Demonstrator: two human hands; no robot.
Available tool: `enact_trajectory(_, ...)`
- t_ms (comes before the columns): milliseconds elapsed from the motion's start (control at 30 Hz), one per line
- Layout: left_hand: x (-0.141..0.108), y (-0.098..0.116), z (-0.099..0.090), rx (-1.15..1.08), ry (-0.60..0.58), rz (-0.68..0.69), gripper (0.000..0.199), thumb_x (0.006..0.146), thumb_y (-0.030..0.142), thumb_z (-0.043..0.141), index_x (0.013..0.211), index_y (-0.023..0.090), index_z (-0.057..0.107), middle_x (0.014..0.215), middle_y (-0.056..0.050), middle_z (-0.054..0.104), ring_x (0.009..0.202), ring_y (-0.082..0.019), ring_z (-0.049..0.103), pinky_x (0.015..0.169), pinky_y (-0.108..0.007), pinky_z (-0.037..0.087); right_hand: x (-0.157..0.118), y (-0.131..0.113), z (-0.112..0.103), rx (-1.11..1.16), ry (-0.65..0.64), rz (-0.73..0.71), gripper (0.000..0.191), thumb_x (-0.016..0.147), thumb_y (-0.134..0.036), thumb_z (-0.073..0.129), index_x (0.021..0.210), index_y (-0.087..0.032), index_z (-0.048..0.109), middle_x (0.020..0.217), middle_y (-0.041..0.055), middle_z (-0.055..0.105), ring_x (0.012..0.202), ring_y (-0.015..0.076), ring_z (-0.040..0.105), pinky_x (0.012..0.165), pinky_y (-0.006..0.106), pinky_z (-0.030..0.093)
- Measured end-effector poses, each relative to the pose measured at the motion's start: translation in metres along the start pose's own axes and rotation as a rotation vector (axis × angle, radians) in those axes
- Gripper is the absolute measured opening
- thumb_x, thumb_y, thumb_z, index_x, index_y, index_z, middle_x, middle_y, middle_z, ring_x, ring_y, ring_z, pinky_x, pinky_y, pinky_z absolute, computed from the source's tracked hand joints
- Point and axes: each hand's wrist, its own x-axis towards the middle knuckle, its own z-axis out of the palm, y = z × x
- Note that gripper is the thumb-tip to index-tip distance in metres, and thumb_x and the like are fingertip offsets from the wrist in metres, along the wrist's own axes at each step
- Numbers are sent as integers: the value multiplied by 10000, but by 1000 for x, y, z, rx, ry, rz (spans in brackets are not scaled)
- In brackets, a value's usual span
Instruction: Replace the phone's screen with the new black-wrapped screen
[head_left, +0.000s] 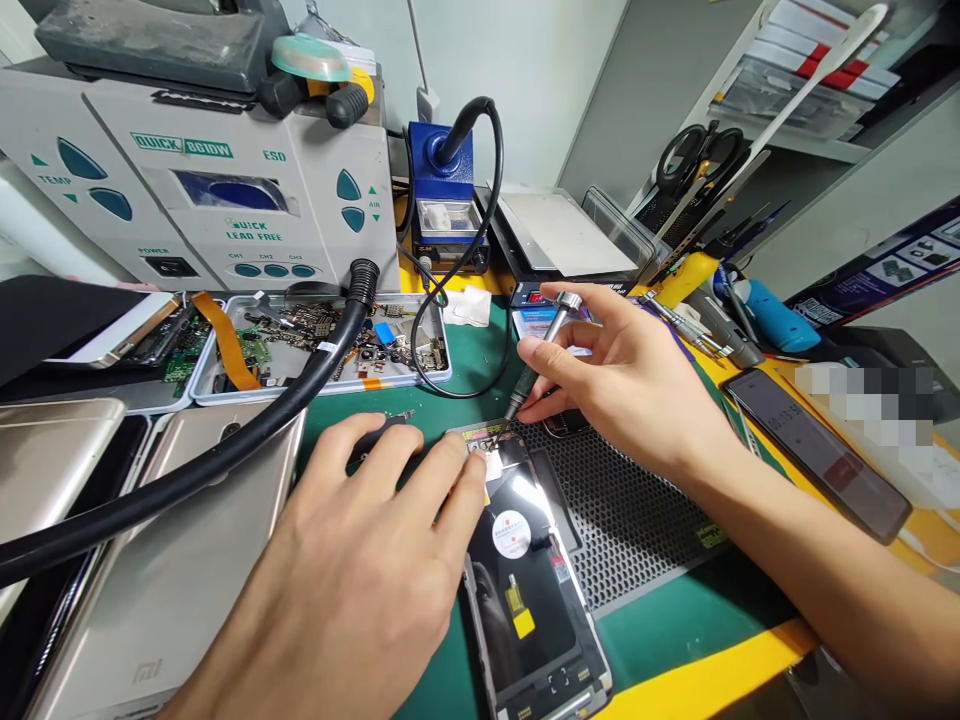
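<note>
An opened phone (525,560) lies on the green mat, its black inner side up, with a round white sticker and yellow tabs. My right hand (607,370) grips a small screwdriver (546,350) between thumb and fingers, its tip down at the top end of the phone. My left hand (382,520) lies palm down beside the phone, fingertips resting on its upper left edge near the screwdriver tip. A dark object (386,430) shows partly behind the left fingers; what it is cannot be made out.
A hot air station (217,190) stands at the back left, its black hose crossing the left side. Before it is a tray (322,385) of phone parts. A gold phone (172,560) lies left. Right are a perforated mat (637,520) and a phone showing a timer (817,450).
</note>
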Motion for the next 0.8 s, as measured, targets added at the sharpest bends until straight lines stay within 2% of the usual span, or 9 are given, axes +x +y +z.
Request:
enact_trajectory(633,-1,1,-1,1,12,11,375,866,99,495,1166,134,718,1089,-88,747,931,-332,643,835,-583,495,-1,-1,-1,7,8,-9,500,868,-257,729,1325,-243,526,788,-18,598,585,205,728,558,365,686)
enact_trajectory(800,-2,1,0,-1,9,14,378,872,99,499,1186,133,708,1087,-85,743,937,-325,640,846,-577,487,-4,0,0,27,1,-64,495,860,-281,746,1304,-274,528,787,-34,583,576,195,719,549,351,677)
